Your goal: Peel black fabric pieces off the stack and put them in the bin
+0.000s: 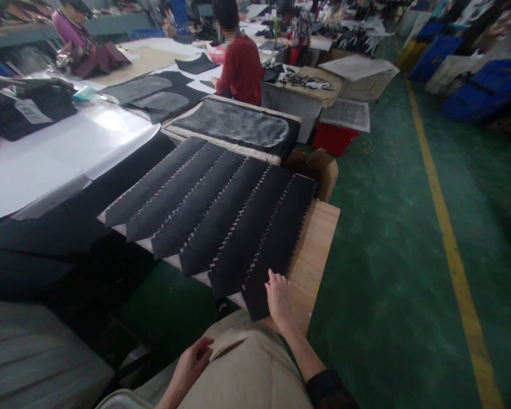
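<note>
Several black fabric strips (pixel 234 221) with zigzag edges and pointed near ends lie side by side on a wooden board (pixel 317 250), overlapping its near edge. My right hand (pixel 280 298) is over the near end of the rightmost strip (pixel 276 250). Its index finger stretches forward, the other fingers are slightly bent, and nothing shows in them. Whether it presses on the fabric I cannot tell. Near my lap, over the beige apron (pixel 242 369), is my left hand (pixel 193 360), empty, with loosely curled fingers a little apart.
Behind the board stands a table with a black panel (pixel 238 122) bearing a greyish patch. White sheeting (pixel 63 153) covers the left table. An open cardboard box (pixel 323 170) is beyond the board. A person in red (pixel 242 68) works ahead. Green floor (pixel 383 255) runs along the right.
</note>
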### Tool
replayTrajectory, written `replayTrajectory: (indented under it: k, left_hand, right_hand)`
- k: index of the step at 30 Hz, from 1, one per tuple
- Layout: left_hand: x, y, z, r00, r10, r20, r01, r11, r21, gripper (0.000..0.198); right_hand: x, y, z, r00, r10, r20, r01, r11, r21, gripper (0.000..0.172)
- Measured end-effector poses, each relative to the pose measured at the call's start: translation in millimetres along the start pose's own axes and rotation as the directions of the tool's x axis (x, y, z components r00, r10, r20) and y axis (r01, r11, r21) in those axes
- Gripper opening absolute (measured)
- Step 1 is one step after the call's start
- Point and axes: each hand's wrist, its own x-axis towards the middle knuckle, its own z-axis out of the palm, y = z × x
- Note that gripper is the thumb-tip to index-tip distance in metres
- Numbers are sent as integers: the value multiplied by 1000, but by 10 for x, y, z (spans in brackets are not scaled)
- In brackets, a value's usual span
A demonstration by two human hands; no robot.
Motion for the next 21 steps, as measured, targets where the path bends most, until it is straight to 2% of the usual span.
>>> replayTrajectory:
  k: [8, 15, 21]
  left_hand:
    - [38, -63, -9, 999, -25, 26, 24, 1000, 6, 45]
    - [63, -163, -19, 996, -33, 84, 34, 999, -3, 48]
    - [47, -186, -17, 993, -53, 102, 55, 998, -21, 50]
  right_hand:
    - [45, -66, -65, 998, 21, 57, -18, 998, -61, 36]
    - [112, -51, -181, 1000, 23, 21, -21, 998, -64, 31]
    - [162, 51, -165, 1000, -25, 11, 25, 999, -34, 25]
